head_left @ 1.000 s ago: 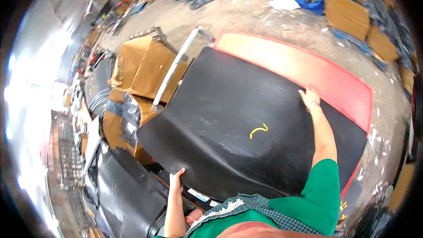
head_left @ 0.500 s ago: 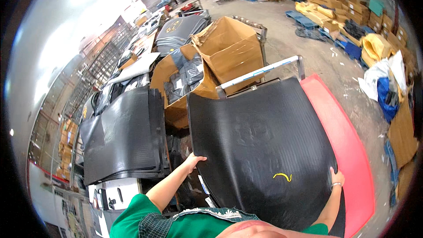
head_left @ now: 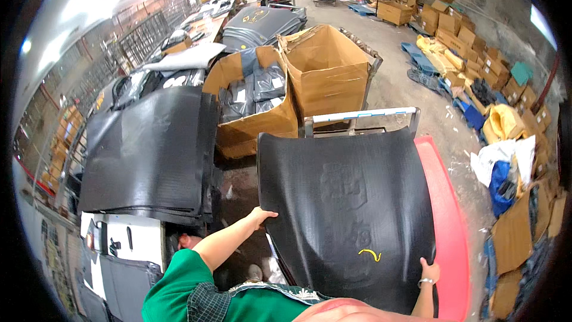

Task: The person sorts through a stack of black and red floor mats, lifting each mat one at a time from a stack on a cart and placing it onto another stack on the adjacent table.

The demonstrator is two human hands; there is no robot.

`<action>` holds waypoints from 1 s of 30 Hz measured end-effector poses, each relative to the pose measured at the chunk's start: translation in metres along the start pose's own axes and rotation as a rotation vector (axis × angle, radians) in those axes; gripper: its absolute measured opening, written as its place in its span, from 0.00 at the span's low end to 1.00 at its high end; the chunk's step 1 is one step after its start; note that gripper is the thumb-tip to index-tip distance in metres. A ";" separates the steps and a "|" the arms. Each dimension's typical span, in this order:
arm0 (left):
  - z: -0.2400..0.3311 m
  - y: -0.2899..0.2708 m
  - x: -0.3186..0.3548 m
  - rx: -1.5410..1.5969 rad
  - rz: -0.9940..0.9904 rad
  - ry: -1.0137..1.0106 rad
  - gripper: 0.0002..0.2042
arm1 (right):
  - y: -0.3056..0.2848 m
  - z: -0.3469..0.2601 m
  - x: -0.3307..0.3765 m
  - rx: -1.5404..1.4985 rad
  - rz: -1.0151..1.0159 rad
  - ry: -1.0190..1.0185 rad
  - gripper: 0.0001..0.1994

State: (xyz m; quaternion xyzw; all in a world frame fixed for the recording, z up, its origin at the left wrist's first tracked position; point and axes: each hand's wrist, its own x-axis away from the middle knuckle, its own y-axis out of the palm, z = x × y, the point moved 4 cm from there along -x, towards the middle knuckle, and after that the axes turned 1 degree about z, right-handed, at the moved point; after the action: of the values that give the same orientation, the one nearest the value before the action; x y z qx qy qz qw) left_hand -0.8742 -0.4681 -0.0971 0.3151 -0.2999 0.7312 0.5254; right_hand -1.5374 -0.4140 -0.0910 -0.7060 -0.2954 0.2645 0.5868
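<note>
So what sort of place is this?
Probably a warehouse or factory workshop. You can see a stack of big, black, rubbery-looking sheets, an open brown cardboard box full of dark plastic-wrapped packs, and piled-up closed brown cardboard boxes.

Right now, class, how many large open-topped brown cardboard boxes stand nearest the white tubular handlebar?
2: the left box, left of the handlebar, and the right box, behind it. Others could be hidden farther back.
</note>
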 end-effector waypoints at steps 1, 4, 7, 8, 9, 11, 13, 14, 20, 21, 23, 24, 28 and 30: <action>-0.012 -0.010 -0.011 0.045 -0.024 0.015 0.19 | -0.022 -0.018 0.014 -0.031 0.006 -0.046 0.27; -0.018 -0.014 0.011 0.229 -0.103 0.051 0.17 | -0.090 -0.055 0.057 -0.084 0.010 -0.145 0.25; -0.028 -0.017 0.021 0.398 -0.227 0.221 0.18 | -0.149 -0.101 0.109 -0.460 0.029 -0.352 0.18; -0.017 -0.011 0.042 0.440 -0.251 0.256 0.21 | -0.169 -0.114 0.126 -0.635 0.155 -0.489 0.16; -0.007 -0.002 0.058 0.517 -0.306 0.247 0.24 | -0.184 -0.115 0.126 -0.598 0.011 -0.445 0.16; -0.004 0.004 0.067 0.484 -0.374 0.288 0.26 | -0.194 -0.092 0.119 -0.444 0.001 -0.339 0.15; 0.008 -0.005 0.092 0.472 -0.392 0.347 0.25 | -0.240 -0.160 0.166 -0.470 -0.084 -0.410 0.15; 0.018 -0.020 0.110 0.515 -0.414 0.405 0.23 | -0.267 -0.204 0.204 -0.489 -0.123 -0.441 0.15; 0.072 -0.182 0.185 0.721 -0.443 0.801 0.22 | -0.348 -0.346 0.305 -0.818 0.168 -0.751 0.17; 0.077 -0.224 0.203 0.694 -0.378 0.823 0.22 | -0.362 -0.374 0.327 -0.751 0.037 -0.900 0.17; 0.079 -0.298 0.230 0.696 -0.310 0.896 0.23 | -0.382 -0.423 0.373 -0.815 0.091 -0.958 0.17; 0.077 -0.337 0.242 0.724 -0.292 0.971 0.24 | -0.392 -0.453 0.413 -0.911 0.076 -1.010 0.17; 0.073 -0.480 0.303 0.821 -0.135 1.264 0.25 | -0.440 -0.564 0.486 -0.946 0.117 -1.232 0.18; 0.065 -0.551 0.321 0.856 0.024 1.383 0.26 | -0.456 -0.648 0.509 -1.006 0.049 -1.504 0.18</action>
State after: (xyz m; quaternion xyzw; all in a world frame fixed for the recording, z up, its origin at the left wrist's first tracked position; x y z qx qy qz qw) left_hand -0.4168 -0.1841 0.2519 -0.0375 0.3948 0.8175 0.4177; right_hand -0.7706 -0.4170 0.4552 -0.5260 -0.6665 0.5081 -0.1446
